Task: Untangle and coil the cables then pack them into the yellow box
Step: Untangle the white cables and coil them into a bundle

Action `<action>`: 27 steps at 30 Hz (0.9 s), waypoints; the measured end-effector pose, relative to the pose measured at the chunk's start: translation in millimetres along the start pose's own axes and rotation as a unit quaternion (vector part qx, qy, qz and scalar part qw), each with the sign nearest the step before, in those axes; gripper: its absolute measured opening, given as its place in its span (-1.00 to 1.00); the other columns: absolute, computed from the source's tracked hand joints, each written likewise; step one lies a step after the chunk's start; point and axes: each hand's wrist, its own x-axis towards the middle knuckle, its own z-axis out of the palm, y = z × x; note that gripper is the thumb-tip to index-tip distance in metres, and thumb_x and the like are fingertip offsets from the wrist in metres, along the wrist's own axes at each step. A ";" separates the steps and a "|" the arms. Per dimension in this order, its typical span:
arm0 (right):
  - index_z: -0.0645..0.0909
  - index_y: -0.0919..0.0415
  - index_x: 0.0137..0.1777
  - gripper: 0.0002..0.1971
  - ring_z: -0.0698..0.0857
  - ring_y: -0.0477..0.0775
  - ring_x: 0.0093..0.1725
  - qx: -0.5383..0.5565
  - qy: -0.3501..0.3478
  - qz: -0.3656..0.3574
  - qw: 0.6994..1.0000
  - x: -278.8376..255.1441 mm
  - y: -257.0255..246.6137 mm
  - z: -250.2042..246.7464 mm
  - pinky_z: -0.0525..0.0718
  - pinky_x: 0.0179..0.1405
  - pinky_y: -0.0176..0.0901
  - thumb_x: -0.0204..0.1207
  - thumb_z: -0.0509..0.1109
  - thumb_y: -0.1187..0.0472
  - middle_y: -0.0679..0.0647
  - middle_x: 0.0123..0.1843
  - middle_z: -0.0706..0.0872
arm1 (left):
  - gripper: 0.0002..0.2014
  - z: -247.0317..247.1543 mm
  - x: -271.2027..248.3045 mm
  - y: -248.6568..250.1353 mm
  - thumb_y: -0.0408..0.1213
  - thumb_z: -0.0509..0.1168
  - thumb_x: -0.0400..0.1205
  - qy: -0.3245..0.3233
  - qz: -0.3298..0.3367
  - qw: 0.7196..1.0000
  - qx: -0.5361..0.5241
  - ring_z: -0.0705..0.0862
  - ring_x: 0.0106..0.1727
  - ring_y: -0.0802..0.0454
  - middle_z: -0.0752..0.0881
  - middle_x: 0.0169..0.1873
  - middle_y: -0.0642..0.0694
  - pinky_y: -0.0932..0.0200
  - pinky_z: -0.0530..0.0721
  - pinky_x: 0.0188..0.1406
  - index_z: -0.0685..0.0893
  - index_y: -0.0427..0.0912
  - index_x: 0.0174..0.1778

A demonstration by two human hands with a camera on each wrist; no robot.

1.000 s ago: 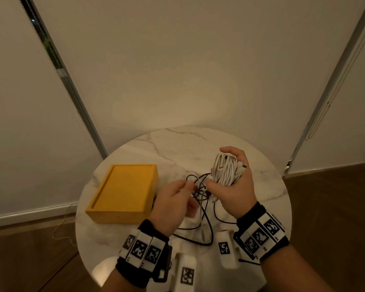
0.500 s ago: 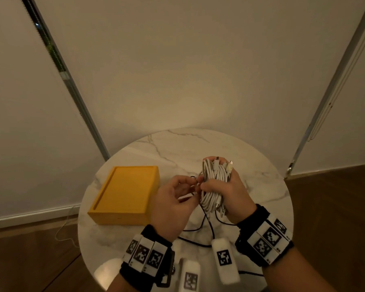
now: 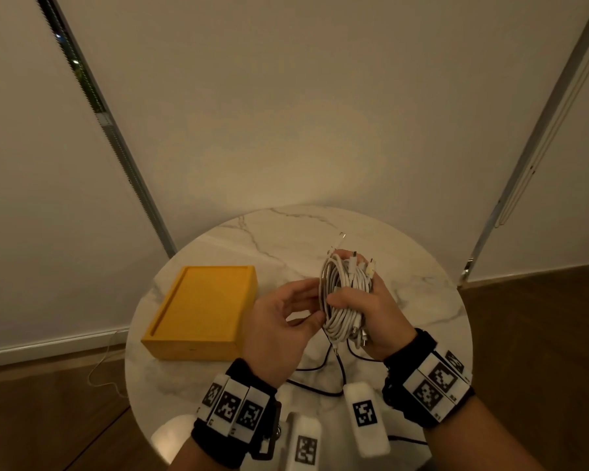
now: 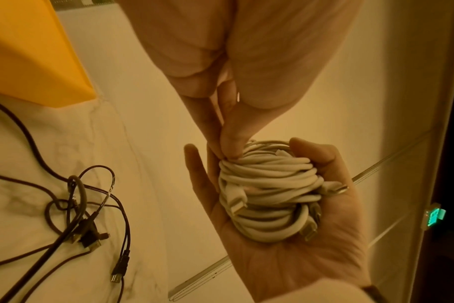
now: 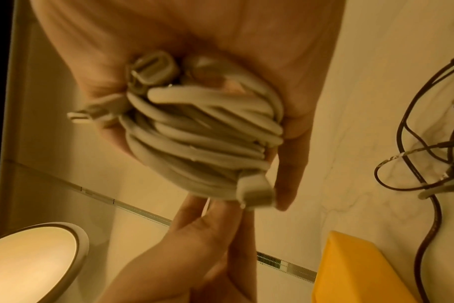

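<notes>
My right hand (image 3: 361,300) grips a coiled bundle of white cables (image 3: 342,294) above the round marble table (image 3: 422,294); several plugs stick out of its top. In the left wrist view the white bundle (image 4: 267,192) lies in the right palm. My left hand (image 3: 286,317) pinches a strand at the bundle's left edge with thumb and fingertips (image 4: 231,147). The yellow box (image 3: 201,311) stands closed on the table's left side. Tangled black cables (image 4: 86,205) lie loose on the marble below my hands, partly hidden in the head view.
Two white tagged blocks (image 3: 366,414) sit near the table's front edge, with black cable (image 3: 320,389) running between them. A wall with blinds stands close behind the table. Wooden floor (image 3: 541,334) surrounds it, and a thin white cord (image 3: 99,372) lies on it at left.
The right hand turned the white bundle upright and drew it toward me. The left hand let go of the black cables and now pinches the bundle's edge.
</notes>
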 end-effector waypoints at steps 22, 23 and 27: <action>0.53 0.23 0.42 -0.17 0.66 0.23 -0.21 -0.043 -0.105 0.034 0.993 -5.7 1.7 1.5 0.73 -0.36 0.02 0.00 0.52 0.41 0.32 -0.16 0.62 | -0.76 -13.9 18.9 15.7 -0.41 0.37 0.67 -0.031 0.016 0.999 0.008 0.75 0.01 -0.04 0.79 -0.07 0.02 -0.03 0.77 0.06 0.67 -0.06 0.21; 0.54 0.22 0.39 -0.18 0.67 0.22 -0.21 -0.041 -0.107 0.033 0.993 -6.0 1.5 2.5 0.73 -0.35 0.01 -0.02 0.54 0.37 0.30 -0.18 0.63 | -0.80 -12.6 20.0 14.8 -0.39 0.39 0.66 -0.015 0.018 1.000 0.014 0.74 -0.05 0.01 0.78 -0.14 0.07 -0.03 0.77 0.01 0.68 -0.07 0.16; 0.58 0.23 0.31 -0.30 0.67 0.26 -0.29 0.022 -0.134 0.069 0.988 -10.5 0.8 5.8 0.74 -0.35 0.06 0.04 0.51 0.39 0.32 -0.19 0.63 | -0.78 -10.0 19.0 10.8 -0.43 0.45 0.59 0.012 0.035 0.999 0.016 0.67 -0.20 0.01 0.70 -0.26 0.08 0.13 0.74 -0.25 0.69 -0.05 0.05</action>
